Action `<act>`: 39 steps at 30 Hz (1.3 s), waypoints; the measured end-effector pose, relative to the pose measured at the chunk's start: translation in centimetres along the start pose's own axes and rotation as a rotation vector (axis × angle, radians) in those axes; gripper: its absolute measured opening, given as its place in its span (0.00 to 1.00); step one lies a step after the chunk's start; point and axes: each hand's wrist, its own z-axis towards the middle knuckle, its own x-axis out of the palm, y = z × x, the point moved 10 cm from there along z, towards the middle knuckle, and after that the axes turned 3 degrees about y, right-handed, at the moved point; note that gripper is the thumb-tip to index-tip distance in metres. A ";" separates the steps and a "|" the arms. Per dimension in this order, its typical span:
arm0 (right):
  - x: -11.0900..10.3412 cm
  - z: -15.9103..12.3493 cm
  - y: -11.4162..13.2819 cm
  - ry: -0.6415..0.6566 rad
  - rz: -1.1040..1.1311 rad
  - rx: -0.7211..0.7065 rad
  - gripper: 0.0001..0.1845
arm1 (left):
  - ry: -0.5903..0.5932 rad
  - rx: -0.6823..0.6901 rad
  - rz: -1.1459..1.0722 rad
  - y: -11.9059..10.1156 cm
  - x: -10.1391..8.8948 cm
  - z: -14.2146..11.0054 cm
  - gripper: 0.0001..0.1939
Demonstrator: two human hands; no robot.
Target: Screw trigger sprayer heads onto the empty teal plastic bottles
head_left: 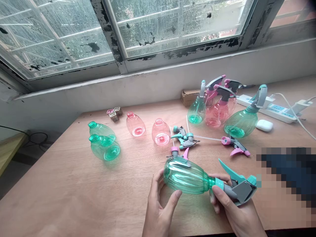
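A green spray bottle (187, 176) lies on its side in the air between my hands, its base to the left. My right hand (232, 204) pinches the turquoise collar (219, 185) at its neck, below the grey and turquoise trigger head (243, 189). Around the base curls my left hand (160, 200), with the thumb at the near side and the fingers partly hidden behind the bottle. Just beyond the bottle lie loose trigger heads (185, 136) in grey, turquoise and pink, with thin tubes. Another pink-collared trigger head (235, 145) rests further right.
Two headless green bottles (105, 149) and two pink bottles (135, 124) stand to the left. Several bottles with heads (217, 113) stand at the back right, near a power strip (276, 110) and a white case (264, 125). Small blocks (114, 115) lie near the wall.
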 end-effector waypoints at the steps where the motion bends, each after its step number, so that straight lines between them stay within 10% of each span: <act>1: 0.0 0.0 0.0 -0.002 -0.001 0.000 0.20 | -0.006 0.000 -0.001 0.0 0.0 0.0 0.28; 39: -1.4 0.2 -1.7 0.043 -0.004 0.049 0.18 | -0.017 -0.017 -0.003 -0.6 0.1 -0.1 0.26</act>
